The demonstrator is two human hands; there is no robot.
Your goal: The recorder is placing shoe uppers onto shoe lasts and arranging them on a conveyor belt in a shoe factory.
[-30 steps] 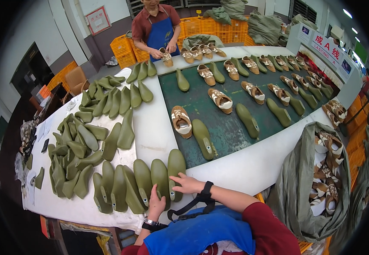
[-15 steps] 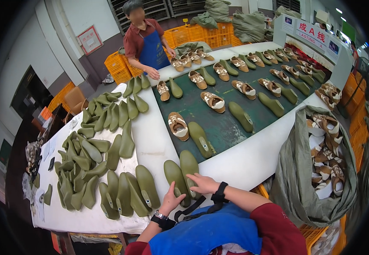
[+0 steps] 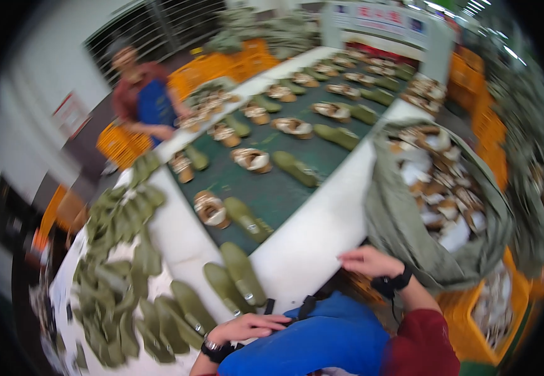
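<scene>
my left hand (image 3: 247, 327) is open and empty at the white table (image 3: 312, 235) edge, just beside two green soles (image 3: 234, 281). right hand (image 3: 367, 260) is open too, near the grey sack (image 3: 403, 219).

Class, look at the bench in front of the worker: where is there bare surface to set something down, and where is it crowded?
Bare: the white strip between green mat and grey sack, ahead of the right hand. Crowded: the heap of green soles at left, and the mat with its shoe rows.
</scene>
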